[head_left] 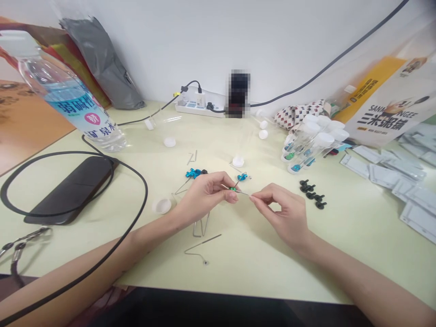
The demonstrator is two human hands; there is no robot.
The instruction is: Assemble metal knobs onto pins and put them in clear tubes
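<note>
While my left hand [207, 193] pinches the green bead [233, 188], I see its thin wire [244, 193] running rightward into the pinch of my right hand [282, 213].

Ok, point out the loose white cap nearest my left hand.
The white cap just left of your left hand; the other loose caps lie farther back, toward the power strip.

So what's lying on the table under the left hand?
A bent metal wire lies on the table; its upper ends are hidden beneath the left hand, which pinches a green-tipped pin.
</note>
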